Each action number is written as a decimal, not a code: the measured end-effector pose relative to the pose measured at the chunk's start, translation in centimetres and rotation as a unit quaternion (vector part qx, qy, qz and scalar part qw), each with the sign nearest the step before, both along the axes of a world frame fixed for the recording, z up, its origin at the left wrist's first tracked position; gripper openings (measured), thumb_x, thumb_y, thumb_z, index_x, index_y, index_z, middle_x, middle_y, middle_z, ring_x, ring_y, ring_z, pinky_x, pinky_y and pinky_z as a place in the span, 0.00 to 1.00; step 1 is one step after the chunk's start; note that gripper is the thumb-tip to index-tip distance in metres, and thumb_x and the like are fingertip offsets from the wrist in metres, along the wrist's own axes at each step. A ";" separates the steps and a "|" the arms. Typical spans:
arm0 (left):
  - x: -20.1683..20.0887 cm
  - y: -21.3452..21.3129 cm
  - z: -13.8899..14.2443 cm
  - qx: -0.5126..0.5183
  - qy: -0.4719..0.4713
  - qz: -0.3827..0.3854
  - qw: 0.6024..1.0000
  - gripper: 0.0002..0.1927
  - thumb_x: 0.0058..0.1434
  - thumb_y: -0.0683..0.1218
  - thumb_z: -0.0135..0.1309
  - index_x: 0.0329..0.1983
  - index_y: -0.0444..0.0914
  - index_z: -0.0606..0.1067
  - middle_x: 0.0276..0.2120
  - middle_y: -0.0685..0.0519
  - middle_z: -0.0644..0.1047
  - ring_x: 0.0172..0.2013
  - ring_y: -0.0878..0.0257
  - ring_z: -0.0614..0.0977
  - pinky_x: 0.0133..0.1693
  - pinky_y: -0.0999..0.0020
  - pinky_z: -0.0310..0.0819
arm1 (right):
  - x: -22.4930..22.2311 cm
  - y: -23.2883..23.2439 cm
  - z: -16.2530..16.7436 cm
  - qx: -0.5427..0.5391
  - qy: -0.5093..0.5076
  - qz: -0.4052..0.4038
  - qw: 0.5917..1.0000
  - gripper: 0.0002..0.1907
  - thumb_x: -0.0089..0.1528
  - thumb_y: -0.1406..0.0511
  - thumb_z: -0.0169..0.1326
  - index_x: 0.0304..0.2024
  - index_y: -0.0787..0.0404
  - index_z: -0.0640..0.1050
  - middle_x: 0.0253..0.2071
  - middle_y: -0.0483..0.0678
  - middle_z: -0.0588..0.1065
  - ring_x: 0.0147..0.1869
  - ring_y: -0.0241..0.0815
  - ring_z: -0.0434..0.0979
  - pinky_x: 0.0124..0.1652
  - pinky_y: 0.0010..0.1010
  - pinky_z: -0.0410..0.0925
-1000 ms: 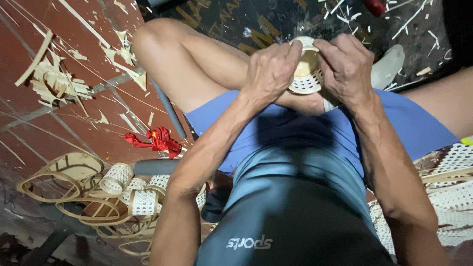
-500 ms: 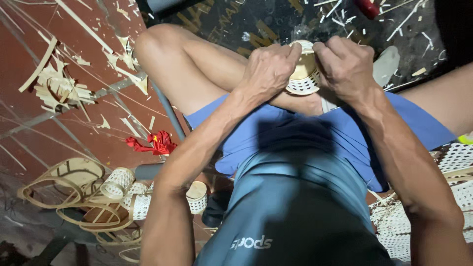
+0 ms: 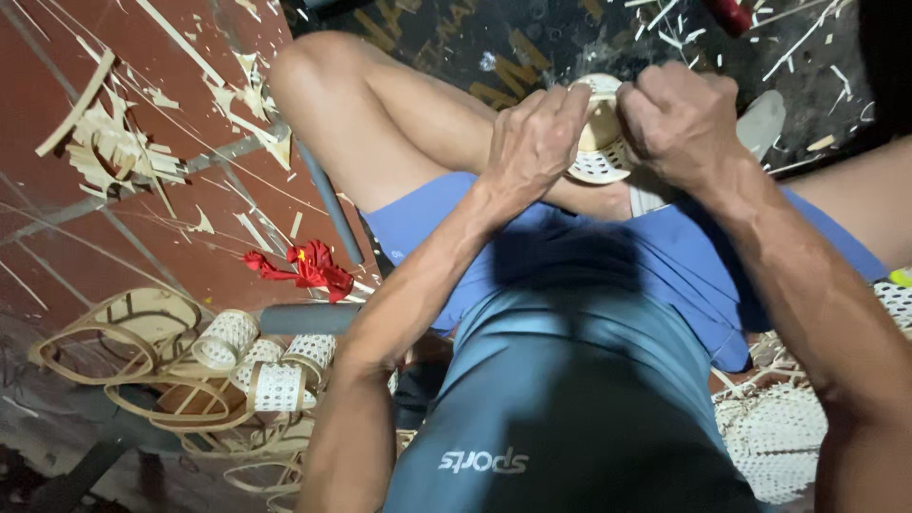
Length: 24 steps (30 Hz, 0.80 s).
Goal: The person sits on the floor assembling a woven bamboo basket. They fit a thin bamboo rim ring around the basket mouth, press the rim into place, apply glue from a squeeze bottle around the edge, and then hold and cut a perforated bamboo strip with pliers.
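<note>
Holding the small woven bamboo cup (image 3: pixel 600 142) above the lap, the left hand (image 3: pixel 532 142) and right hand (image 3: pixel 679 119) both grip its rim closed. Keeping the strips tight and turning it slowly should give an even weave.

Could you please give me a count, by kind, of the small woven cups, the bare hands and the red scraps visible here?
Small woven cups: 4, one in the hands and three on the floor.
Bare hands: 2, left hand and right hand.
Red scraps: 1.
Total: 7.
</note>
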State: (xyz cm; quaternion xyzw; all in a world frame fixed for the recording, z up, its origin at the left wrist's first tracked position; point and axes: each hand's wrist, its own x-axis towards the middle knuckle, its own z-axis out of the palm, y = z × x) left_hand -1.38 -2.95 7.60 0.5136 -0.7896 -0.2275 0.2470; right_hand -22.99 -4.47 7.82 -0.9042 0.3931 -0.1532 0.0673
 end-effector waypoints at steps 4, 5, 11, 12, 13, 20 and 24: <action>0.0 0.3 -0.7 0.004 0.002 -0.005 1.000 0.04 0.66 0.41 0.53 0.42 0.37 0.72 0.30 0.49 0.75 0.33 0.53 0.80 0.33 0.56 0.76 | -0.4 -0.3 -0.5 0.009 -0.006 0.022 1.000 0.09 0.58 0.64 0.65 0.32 0.58 0.75 0.27 0.43 0.65 0.31 0.40 0.71 0.27 0.31 0.62; 0.0 0.3 -0.9 0.004 -0.003 -0.003 1.000 0.04 0.65 0.40 0.53 0.41 0.38 0.72 0.30 0.49 0.75 0.33 0.53 0.80 0.33 0.56 0.76 | -0.5 -0.4 -0.6 0.010 -0.008 0.028 1.000 0.10 0.58 0.64 0.65 0.31 0.58 0.75 0.27 0.43 0.64 0.31 0.40 0.71 0.26 0.32 0.62; -0.2 0.3 -1.2 -0.004 0.027 0.025 0.999 0.04 0.67 0.43 0.54 0.43 0.37 0.73 0.30 0.48 0.75 0.33 0.51 0.81 0.35 0.55 0.76 | -0.3 -0.8 -0.8 0.021 -0.021 0.034 0.999 0.14 0.53 0.64 0.66 0.29 0.58 0.72 0.27 0.45 0.64 0.31 0.43 0.70 0.27 0.35 0.60; -0.3 0.4 -1.2 0.000 0.034 0.033 0.999 0.06 0.68 0.44 0.55 0.43 0.37 0.73 0.30 0.48 0.75 0.33 0.50 0.81 0.35 0.54 0.75 | -0.3 -0.9 -0.8 0.019 -0.030 0.035 0.999 0.14 0.56 0.64 0.66 0.29 0.58 0.71 0.27 0.45 0.64 0.31 0.42 0.71 0.27 0.34 0.61; -0.2 0.7 -1.1 0.018 0.053 0.039 0.998 0.07 0.68 0.45 0.55 0.45 0.38 0.74 0.31 0.47 0.76 0.34 0.49 0.81 0.35 0.54 0.75 | -0.3 -0.9 -0.7 0.020 -0.037 0.037 0.998 0.15 0.59 0.65 0.67 0.29 0.58 0.71 0.27 0.44 0.64 0.30 0.41 0.71 0.27 0.33 0.62; 0.3 2.5 -0.8 0.053 0.096 0.054 0.992 0.13 0.70 0.44 0.53 0.56 0.37 0.73 0.35 0.45 0.78 0.38 0.46 0.82 0.40 0.53 0.77 | -0.4 -0.8 -0.4 0.009 -0.025 0.020 0.999 0.15 0.59 0.65 0.67 0.28 0.58 0.70 0.27 0.45 0.64 0.29 0.42 0.70 0.27 0.34 0.62; 0.5 2.0 -1.3 0.075 0.063 0.038 0.994 0.11 0.70 0.44 0.55 0.54 0.38 0.75 0.35 0.44 0.78 0.38 0.46 0.82 0.39 0.52 0.76 | -0.3 -0.7 -0.4 -0.008 -0.026 0.017 0.999 0.15 0.61 0.65 0.66 0.28 0.59 0.72 0.25 0.44 0.65 0.28 0.40 0.71 0.25 0.32 0.62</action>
